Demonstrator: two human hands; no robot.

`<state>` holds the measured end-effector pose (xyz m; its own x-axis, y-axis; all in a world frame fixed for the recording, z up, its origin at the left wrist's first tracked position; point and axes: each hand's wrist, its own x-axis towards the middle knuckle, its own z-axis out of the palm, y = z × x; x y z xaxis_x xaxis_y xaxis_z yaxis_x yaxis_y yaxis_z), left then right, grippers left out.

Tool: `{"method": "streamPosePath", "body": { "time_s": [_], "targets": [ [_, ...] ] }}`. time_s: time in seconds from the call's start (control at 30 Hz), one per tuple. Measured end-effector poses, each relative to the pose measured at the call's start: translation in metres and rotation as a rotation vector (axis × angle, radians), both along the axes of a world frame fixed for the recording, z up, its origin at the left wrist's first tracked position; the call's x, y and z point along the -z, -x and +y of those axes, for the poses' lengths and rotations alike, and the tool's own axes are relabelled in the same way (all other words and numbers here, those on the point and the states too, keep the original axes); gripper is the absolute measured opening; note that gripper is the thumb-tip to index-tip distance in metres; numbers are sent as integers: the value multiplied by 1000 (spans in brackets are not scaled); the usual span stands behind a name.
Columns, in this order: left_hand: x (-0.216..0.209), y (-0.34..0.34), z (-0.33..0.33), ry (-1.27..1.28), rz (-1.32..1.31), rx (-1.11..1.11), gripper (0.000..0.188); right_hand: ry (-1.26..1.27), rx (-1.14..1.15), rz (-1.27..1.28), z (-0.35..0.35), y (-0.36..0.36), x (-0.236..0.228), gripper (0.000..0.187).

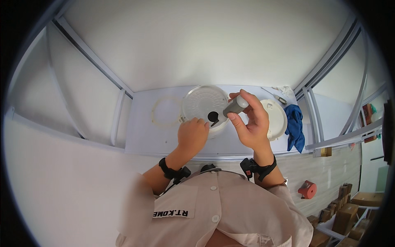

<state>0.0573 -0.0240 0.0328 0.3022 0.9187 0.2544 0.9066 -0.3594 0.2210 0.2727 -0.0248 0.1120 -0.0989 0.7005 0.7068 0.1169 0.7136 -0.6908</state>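
The right fingers (256, 108) were closed around a grey tool (233, 108), the left fingers (198, 124) curled, their grip unclear, with a round container (200, 103) beneath.

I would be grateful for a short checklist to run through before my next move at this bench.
1. Right hand grip on the grey-handled tool: ok, handle held between thumb and fingers.
2. Left hand steadying the silvery round part: cannot tell, the fingertips are hard to make out.
3. Tool's dark tip touching anything: cannot tell, too small.
4. Blue cloth away from the tool: ok, it lies to the right, beside the white round lid.
5. Screwdriver clear of both hands: ok, at the bench's far right.
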Motion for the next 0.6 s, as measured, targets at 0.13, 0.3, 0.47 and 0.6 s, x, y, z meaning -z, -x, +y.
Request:
{"method": "streamPosePath", "body": {
  "time_s": [0.13,0.3,0.47,0.6],
  "targets": [
    [8,6,2,-27,-117,48,24,-5,14,-8,0,-2,0,67],
    [23,11,5,-149,-227,180,23,-15,21,41,4,0,3,63],
    [24,14,3,-202,-260,174,30,-37,25,66,8,2,2,61],
    [26,14,4,-264,-322,183,30,-54,43,78,9,0,3,61]
  ]
}}
